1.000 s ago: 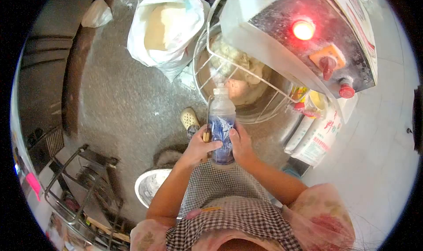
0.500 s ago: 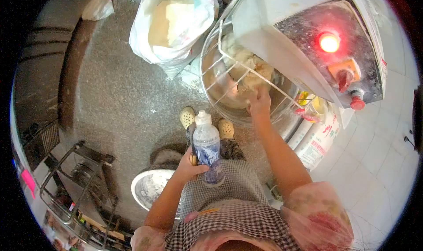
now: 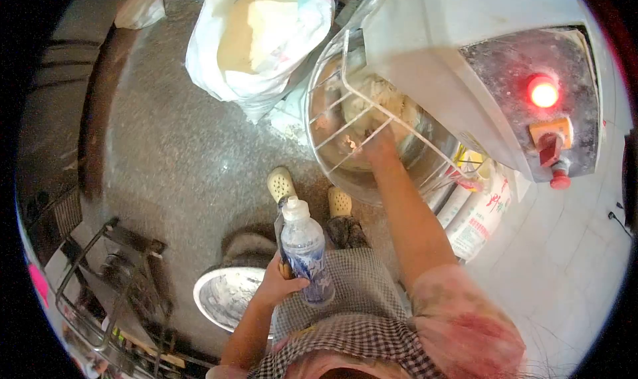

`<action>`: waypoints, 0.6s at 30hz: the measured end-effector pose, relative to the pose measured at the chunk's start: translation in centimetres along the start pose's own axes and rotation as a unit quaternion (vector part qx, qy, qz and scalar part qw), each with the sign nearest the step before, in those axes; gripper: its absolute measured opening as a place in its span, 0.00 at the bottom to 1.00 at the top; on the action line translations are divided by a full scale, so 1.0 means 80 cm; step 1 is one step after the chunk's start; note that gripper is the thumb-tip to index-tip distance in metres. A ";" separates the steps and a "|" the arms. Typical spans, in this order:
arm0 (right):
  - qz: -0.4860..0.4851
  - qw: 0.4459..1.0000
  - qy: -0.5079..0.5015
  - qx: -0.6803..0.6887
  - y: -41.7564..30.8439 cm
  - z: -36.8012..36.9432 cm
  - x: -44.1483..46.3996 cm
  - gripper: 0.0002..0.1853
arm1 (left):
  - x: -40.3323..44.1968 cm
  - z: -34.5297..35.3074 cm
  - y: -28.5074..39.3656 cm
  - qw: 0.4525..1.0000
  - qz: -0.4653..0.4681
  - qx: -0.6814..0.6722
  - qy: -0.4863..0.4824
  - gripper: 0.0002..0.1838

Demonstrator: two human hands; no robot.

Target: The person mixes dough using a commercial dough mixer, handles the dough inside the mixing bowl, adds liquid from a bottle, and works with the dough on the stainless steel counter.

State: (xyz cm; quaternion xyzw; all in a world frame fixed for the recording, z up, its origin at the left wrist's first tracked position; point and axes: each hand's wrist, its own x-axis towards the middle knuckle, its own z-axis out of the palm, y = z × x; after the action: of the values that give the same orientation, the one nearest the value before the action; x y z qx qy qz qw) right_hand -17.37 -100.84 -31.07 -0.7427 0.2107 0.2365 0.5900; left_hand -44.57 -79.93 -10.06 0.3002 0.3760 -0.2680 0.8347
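Note:
My left hand (image 3: 279, 283) is closed around a clear plastic bottle (image 3: 307, 249) with a white cap and a blue-patterned label. A dark, thin object with a yellowish-brown handle (image 3: 286, 268) is pinched against the bottle in that same hand; its kind is unclear. My right hand (image 3: 381, 147) reaches under the white wire guard (image 3: 389, 113) into the metal mixer bowl (image 3: 319, 149). It is at the near edge of the pale dough (image 3: 372, 93), and its fingers are blurred and partly hidden there.
The mixer head (image 3: 452, 66) overhangs the bowl; a red lamp (image 3: 543, 93) glows on its panel above a knob and a red button (image 3: 559, 178). An open white sack of flour (image 3: 206, 53) stands left. A floury basin (image 3: 206, 292), metal rack (image 3: 100, 279) and printed sacks (image 3: 475, 226) surround me.
My right hand has moved slightly left and deeper into the bowl, under the guard. The bottle in my left hand has shifted a little left and down. The whole view has turned slightly.

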 end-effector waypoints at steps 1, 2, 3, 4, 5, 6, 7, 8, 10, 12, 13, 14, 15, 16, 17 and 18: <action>0.093 0.922 0.059 0.372 -0.026 0.025 0.013 0.12 | -0.004 0.003 0.009 1.000 -0.016 0.003 0.009 0.47; -0.011 0.923 -0.023 0.384 -0.049 0.040 0.019 0.13 | -0.002 0.000 0.007 1.000 -0.015 0.000 0.003 0.47; -0.051 0.923 -0.064 0.375 -0.056 0.048 0.035 0.14 | 0.000 -0.002 0.006 1.000 -0.014 -0.004 -0.002 0.47; -0.093 0.919 -0.105 0.368 -0.057 0.054 0.055 0.14 | 0.006 -0.005 0.006 1.000 -0.006 -0.004 -0.005 0.47; -0.069 0.930 -0.104 0.347 -0.060 0.061 0.076 0.14 | 0.009 -0.007 0.006 1.000 0.000 -0.005 -0.007 0.46; -0.038 0.940 -0.102 0.325 -0.048 0.065 0.081 0.14 | 0.005 -0.008 0.003 1.000 0.000 -0.008 -0.004 0.46; -0.020 0.959 -0.081 0.272 -0.047 0.066 0.062 0.14 | 0.008 -0.013 -0.003 1.000 0.005 0.004 0.002 0.46; -0.005 0.974 -0.062 0.217 -0.050 0.063 0.042 0.14 | 0.003 -0.015 -0.006 1.000 -0.001 -0.006 0.009 0.46; 0.010 0.994 -0.027 0.102 -0.089 0.055 -0.004 0.15 | 0.006 -0.011 -0.005 1.000 0.000 -0.027 0.015 0.46; 0.029 0.997 -0.050 -0.057 -0.097 0.044 -0.045 0.15 | 0.008 -0.016 -0.011 1.000 0.002 -0.023 0.005 0.46; 0.042 0.983 -0.087 -0.155 -0.095 0.038 -0.061 0.15 | 0.007 -0.015 -0.011 1.000 0.001 -0.023 0.004 0.46; -0.074 0.956 -0.126 -0.256 -0.081 0.039 -0.066 0.15 | 0.007 -0.015 -0.011 1.000 -0.001 -0.023 0.001 0.47; -0.181 0.901 -0.171 -0.356 -0.058 0.041 -0.064 0.16 | 0.007 -0.015 -0.012 1.000 -0.001 -0.026 0.000 0.47; -0.295 0.828 -0.191 -0.437 -0.034 0.042 -0.061 0.16 | 0.007 -0.016 -0.012 1.000 -0.001 -0.029 -0.002 0.47; -0.321 0.790 -0.213 -0.477 -0.020 0.048 -0.056 0.16 | 0.008 -0.017 -0.012 0.999 -0.001 -0.033 -0.001 0.47; -0.324 0.770 -0.232 -0.499 -0.008 0.058 -0.046 0.16 | 0.008 -0.017 -0.012 0.999 0.004 -0.036 0.001 0.47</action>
State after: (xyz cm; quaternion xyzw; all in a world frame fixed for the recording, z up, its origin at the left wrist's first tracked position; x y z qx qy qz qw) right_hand -20.39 -96.04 -29.23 -0.8793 -0.3332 0.2686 0.2090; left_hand -45.47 -79.77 -11.54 0.2718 0.3848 -0.2509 0.8456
